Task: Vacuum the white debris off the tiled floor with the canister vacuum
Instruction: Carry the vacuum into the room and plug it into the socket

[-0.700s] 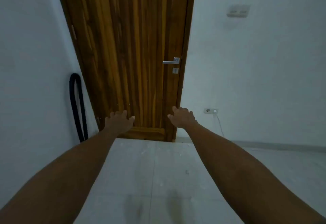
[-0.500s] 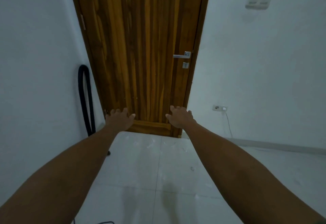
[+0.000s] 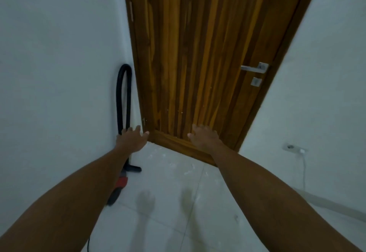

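Nearest you, both forearms stretch out over the tiled floor point(image 3: 174, 222), and neither hand holds anything. Just beyond your left forearm the canister vacuum point(image 3: 118, 187) lies against the wall, mostly hidden, only a red and dark part showing, with its black nozzle point(image 3: 134, 168) resting on the tiles. Your left hand point(image 3: 131, 139) has its fingers spread, close to the black hose point(image 3: 123, 97) looped up the wall; whether it touches, you cannot tell. Your right hand point(image 3: 205, 137) is spread too, before the wooden door point(image 3: 198, 53). White debris point(image 3: 188, 170) lies scattered near the threshold, so vacuuming looks not yet begun: you need to take up the hose
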